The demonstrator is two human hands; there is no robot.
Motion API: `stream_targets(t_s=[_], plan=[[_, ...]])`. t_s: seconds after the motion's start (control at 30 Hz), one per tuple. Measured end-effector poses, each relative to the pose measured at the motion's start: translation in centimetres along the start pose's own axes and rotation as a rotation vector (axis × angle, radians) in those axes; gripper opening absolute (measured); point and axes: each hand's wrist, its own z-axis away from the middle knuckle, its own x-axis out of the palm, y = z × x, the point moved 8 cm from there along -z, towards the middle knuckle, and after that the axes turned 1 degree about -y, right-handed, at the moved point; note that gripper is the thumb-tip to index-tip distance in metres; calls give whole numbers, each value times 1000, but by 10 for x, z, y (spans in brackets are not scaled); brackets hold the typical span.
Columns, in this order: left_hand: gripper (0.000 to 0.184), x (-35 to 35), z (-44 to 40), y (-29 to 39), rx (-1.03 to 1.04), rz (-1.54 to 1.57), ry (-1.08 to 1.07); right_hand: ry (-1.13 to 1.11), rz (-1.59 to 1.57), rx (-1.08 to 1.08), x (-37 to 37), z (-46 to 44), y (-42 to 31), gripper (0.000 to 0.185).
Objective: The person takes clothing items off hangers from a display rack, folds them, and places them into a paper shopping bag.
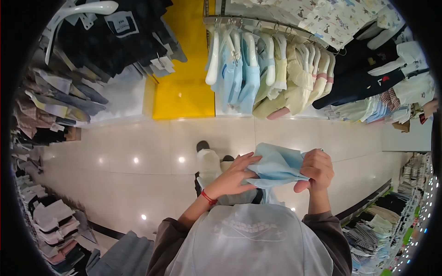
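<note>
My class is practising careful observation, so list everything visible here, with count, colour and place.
Cloth: one, light blue, between the hands
Hanging garments: several, light blue and cream, top centre
Hangers: many, white, mostly along the top
Panel: one, yellow, upper centre-left
Printed garments: white, top right, count unclear
Dark clothes: several, top left
Folded clothes: many, mixed colours, lower left
Packed shelves: mixed clothes, lower right
Floor: one, pale tiles, centre
Wristband: one, red, left wrist
Shoes: two, dark, centre
Left hand: one, touching cloth
Right hand: one, gripping cloth
</note>
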Motion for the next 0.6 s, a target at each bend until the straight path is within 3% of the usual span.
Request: stream_targets(t_s=[0.13,0.23,0.43,0.6], plan=[[16,-10,12,-29,-107,-44,279,-86,28,121,-8,8,14,49],[17,-53,27,-30,-137,-23,489,-485,177,314,3,6,26,45],[24,-98,44,-27,-142,177,445,-594,194,566,23,22,43,22],[24,-100,42,-2,-189,783,321,-568,-17,675,10,18,45,18]])
